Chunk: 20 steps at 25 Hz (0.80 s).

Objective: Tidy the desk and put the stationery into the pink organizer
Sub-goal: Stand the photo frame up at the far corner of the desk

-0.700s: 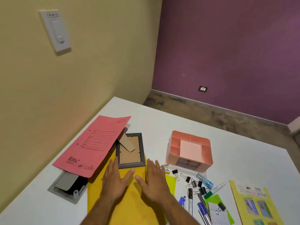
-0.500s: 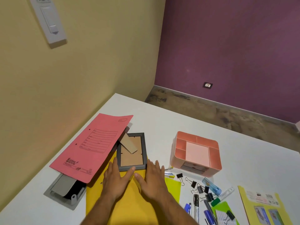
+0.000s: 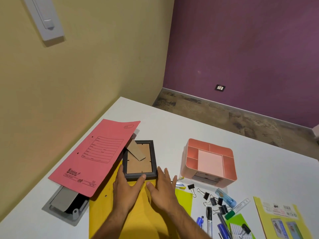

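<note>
Fingers (image 3: 165, 175) spread and flat, both your hands press down on the yellow folder (image 3: 143, 218), gripping nothing. Your left hand (image 3: 126, 188) touches the near edge of the picture frame (image 3: 140, 160); your right hand (image 3: 163, 192) sits just right of that frame. Right of the frame stands the pink organizer (image 3: 209, 163), its compartments bare. Nearer you than the frame and off to the right, pens (image 3: 209, 219) and binder clips (image 3: 206, 195) lie loose.

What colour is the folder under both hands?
Yellow; the folder shows best in the head view, the only one.
</note>
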Motion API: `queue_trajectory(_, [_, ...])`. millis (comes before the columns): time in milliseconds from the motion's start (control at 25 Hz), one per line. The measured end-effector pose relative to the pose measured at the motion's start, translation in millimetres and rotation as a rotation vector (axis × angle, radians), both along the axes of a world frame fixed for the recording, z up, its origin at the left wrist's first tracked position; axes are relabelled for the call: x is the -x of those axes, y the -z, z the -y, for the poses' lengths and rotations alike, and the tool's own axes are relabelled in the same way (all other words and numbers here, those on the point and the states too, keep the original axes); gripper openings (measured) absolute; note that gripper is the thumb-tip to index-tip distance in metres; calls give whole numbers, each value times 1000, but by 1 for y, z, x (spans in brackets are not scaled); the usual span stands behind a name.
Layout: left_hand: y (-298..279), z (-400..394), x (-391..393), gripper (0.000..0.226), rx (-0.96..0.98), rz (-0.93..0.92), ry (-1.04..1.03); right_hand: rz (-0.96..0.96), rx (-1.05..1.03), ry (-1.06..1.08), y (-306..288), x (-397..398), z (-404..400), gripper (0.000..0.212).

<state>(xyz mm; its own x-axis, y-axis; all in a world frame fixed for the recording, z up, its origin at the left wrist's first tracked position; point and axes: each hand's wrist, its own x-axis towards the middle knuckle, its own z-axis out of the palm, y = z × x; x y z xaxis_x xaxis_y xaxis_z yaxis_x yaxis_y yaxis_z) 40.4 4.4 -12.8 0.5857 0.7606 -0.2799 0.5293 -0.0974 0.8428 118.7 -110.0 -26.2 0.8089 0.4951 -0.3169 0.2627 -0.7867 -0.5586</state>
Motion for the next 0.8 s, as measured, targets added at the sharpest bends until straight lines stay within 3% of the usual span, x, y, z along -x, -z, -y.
queue_trajectory(120, [-18, 4, 3, 101, -44, 54, 24, -5, -129, 77, -19, 1, 8, 59])
queue_trajectory(200, [-32, 8, 4, 87, -136, 96, 58, 41, -219, 177, -31, 4, 17, 49])
queue_trajectory(320, [-54, 15, 5, 58, -306, 198, 87, 194, -232, 246, -48, 16, 35, 33])
queue_trajectory(520, [-88, 22, 16, 35, -653, 259, 216, 432, -369, 276, -71, 26, 77, 28])
queue_trajectory(560, [-91, 24, 19, 31, -652, 293, 249, 478, -414, 267, -78, 23, 87, 27])
queue_trajectory(640, [-100, 31, 22, 26, -413, 371, 304, 508, -529, 223, -96, 17, 109, 28])
queue_trajectory(720, [-104, 41, 24, 26, -132, 423, 343, 381, -653, 242, -111, 14, 132, 32])
queue_trajectory(800, [-105, 54, 25, 26, -46, 451, 353, 153, -681, 326, -120, 15, 151, 26])
